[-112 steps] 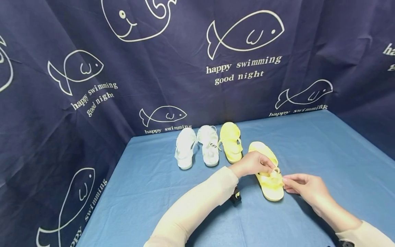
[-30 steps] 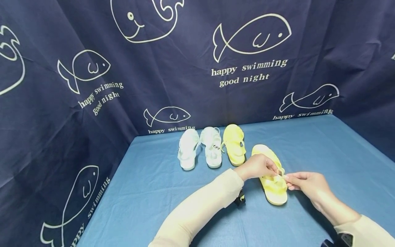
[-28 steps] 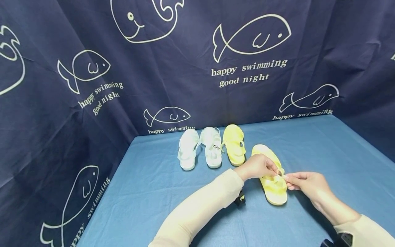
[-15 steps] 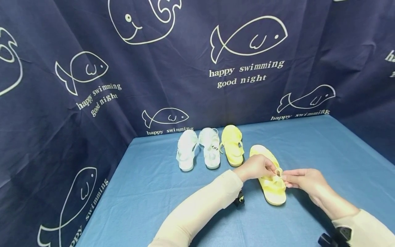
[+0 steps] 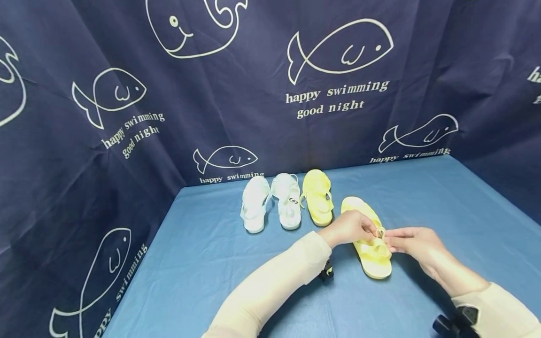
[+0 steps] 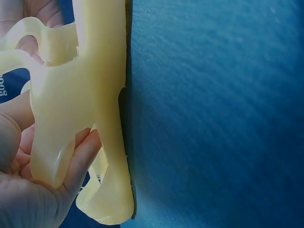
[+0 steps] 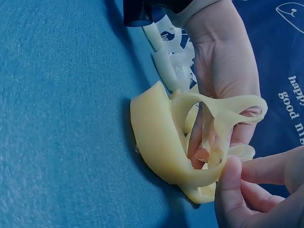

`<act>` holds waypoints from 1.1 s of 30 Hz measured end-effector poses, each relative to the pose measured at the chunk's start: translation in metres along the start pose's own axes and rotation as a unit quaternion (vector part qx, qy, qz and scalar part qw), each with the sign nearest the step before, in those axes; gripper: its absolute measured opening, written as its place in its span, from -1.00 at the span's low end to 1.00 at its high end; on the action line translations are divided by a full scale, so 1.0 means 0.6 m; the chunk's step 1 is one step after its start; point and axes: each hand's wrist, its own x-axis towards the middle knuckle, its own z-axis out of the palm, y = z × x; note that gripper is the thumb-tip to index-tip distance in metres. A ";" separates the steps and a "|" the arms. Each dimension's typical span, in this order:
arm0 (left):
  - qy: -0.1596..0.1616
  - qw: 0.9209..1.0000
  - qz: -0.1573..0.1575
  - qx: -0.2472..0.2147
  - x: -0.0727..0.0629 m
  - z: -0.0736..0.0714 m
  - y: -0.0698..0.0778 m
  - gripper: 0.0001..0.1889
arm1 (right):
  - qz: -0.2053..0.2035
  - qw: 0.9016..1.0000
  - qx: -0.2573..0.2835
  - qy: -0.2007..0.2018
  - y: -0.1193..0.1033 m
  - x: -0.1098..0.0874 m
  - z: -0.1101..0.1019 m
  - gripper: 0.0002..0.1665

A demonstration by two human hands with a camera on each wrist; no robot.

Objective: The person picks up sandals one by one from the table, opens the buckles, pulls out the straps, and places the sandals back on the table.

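A yellow sandal (image 5: pixel 375 266) lies on the blue cloth at right, its sole down. My left hand (image 5: pixel 352 227) reaches across it and grips its upper near the strap loop. In the left wrist view, left-hand fingers (image 6: pixel 84 154) pass through an opening under the sandal's upper (image 6: pixel 59 102). From the other side my right hand (image 5: pixel 418 246) pinches the sandal's strap between thumb and forefinger. The right wrist view has that right hand (image 7: pixel 266 190) at the strap (image 7: pixel 209 175), beside the heel (image 7: pixel 159 137). Exactly how the strap joins is partly hidden by fingers.
A second yellow sandal (image 5: pixel 319 202) stands left of the held one. Further left are two pale mint sandals, one (image 5: pixel 254 206) at the end and one (image 5: pixel 287 202) beside it. A dark blue fish-print curtain (image 5: pixel 236 108) rises behind the blue-covered table (image 5: pixel 190 263).
Since the earliest frame my right hand has moved up along the sandal's side to the strap loop. In the last second it has shifted slightly upward. The left hand keeps its hold.
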 end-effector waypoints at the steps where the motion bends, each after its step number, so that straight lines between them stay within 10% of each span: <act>1: 0.000 1.000 0.001 -0.001 0.000 -0.002 0.000 -0.92 | -0.003 1.000 -0.003 0.000 0.000 0.000 -0.001 -0.51; 11: -0.004 0.998 -0.004 -0.055 -0.003 -0.012 -0.003 -0.92 | -0.018 0.999 -0.020 -0.024 -0.001 0.006 -0.009 -0.43; 33: -0.010 0.999 -0.005 -0.048 0.000 -0.006 0.004 -0.90 | -0.091 0.994 0.023 0.059 0.001 -0.007 -0.002 -0.48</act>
